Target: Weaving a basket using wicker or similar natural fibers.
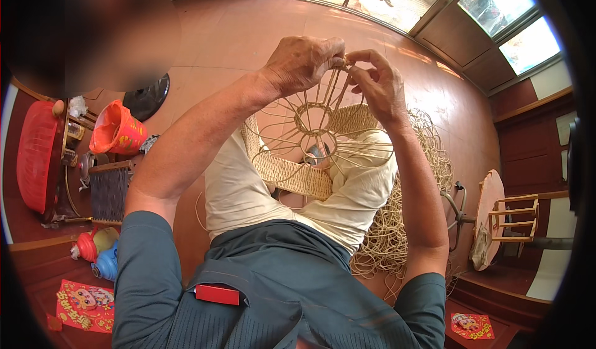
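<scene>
Across my lap lies a round basket frame (313, 104) of thin bent wire, with two cord-wrapped rings near its middle. A wide woven straw band (292, 177) curves around its near side and over my thighs. My left hand (310, 60) is closed at the far top of the frame, gripping its rim. Beside it, my right hand (379, 85) pinches straw cord (347, 63) at that same spot between thumb and forefinger, its other fingers curled. The fingers partly hide the exact point of grip. Several strands run from there down to the rings.
A large tangled heap of straw cord (397, 225) spreads on the floor by my right leg. On the left stand a red bucket (119, 128), a red plastic basin (38, 156) and a dark slatted stool (110, 190). To the right is a round wooden board (488, 218).
</scene>
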`<state>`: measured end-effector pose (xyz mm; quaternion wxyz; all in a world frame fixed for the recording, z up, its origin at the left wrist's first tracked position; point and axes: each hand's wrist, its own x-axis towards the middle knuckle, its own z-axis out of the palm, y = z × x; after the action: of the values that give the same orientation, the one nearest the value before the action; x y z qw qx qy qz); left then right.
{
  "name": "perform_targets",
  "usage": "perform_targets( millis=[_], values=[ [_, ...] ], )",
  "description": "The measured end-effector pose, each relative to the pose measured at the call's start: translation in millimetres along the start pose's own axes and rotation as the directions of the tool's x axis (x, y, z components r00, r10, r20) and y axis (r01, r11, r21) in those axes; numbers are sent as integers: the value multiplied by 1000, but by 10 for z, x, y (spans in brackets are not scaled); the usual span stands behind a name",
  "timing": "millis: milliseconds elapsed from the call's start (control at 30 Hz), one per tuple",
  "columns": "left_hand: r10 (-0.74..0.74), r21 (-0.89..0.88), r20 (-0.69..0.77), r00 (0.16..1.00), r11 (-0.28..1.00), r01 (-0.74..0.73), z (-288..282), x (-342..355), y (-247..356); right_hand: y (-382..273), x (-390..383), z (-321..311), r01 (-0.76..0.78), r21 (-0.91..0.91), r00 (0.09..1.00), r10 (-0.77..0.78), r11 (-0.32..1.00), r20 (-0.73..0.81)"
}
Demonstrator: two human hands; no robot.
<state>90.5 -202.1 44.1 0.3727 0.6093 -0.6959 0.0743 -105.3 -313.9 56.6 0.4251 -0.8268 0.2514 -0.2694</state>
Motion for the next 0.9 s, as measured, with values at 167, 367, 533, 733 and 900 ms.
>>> perform_targets(
  millis=[167,367,533,733,900],
  values=[
    [-6,8,6,1000,1000,6,-19,24,10,-55,-5,9,26,-54,999,-28,998,-35],
    [-21,-22,25,999,1000,22,-58,22,0,-68,-22,127,187,-200,977,-203,962,-63],
    [-14,-21,51,999,1000,15,-159,-83,165,-76,-226,190,231,-244,951,-271,942,-145],
    [-73,-181,20,997,981,75,-288,-252,425,-139,-557,260,259,-264,915,-323,929,-243],
    [-39,-250,-13,999,968,34,-409,-325,531,-188,-734,232,326,-312,879,-408,892,-248]
  ],
)
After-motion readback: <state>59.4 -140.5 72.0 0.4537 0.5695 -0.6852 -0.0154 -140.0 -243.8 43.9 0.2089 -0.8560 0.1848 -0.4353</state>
